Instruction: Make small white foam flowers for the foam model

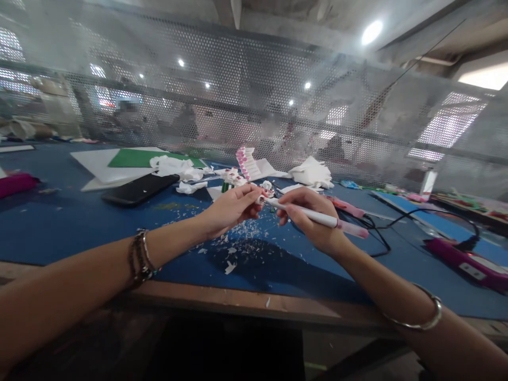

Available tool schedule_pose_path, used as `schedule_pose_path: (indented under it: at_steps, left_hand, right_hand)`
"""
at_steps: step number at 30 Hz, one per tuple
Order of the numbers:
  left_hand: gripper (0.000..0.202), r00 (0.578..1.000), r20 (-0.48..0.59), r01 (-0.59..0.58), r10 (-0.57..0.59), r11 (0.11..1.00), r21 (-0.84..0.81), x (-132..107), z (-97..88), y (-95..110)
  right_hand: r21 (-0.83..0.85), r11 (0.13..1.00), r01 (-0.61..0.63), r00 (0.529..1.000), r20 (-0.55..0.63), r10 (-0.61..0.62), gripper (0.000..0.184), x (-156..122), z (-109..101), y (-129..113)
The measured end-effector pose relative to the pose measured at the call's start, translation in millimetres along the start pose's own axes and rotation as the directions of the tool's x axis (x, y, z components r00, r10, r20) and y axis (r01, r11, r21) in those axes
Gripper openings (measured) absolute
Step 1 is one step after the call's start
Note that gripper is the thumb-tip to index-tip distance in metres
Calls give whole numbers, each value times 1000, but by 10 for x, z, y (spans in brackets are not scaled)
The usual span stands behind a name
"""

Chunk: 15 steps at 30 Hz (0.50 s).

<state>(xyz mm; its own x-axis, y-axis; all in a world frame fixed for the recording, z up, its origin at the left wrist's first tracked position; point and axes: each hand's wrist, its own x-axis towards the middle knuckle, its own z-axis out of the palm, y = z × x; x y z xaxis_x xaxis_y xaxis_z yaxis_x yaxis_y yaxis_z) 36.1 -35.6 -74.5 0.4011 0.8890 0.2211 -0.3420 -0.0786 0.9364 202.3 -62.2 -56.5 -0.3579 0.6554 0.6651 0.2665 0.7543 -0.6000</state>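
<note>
My left hand [232,209] is closed in a pinch on a small white piece with pink spots [265,191], held above the blue table mat [71,227]. My right hand [311,219] grips a white pen-shaped tool with a pink rear end [317,216]. The tool's tip touches the small piece between the two hands. A black cord [381,233] runs from the tool's end to the right. White scraps [238,248] lie scattered on the mat under my hands.
A black phone [138,189] lies at left of centre. Behind it are white and green sheets [130,159], crumpled white paper [174,168], a pink-dotted white strip [248,164] and a white paper fan [311,172]. A magenta device [464,259] sits right. A perforated metal screen [254,106] closes the back.
</note>
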Motion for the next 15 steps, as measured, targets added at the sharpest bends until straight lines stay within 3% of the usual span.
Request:
schedule_pose_path:
  at_steps: [15]
  left_hand:
    - [12,1000,-17,7,-8,1000,-24,-1,43,31]
  right_hand:
    - [-15,999,47,999,-27,-47,6,-5,-17,25]
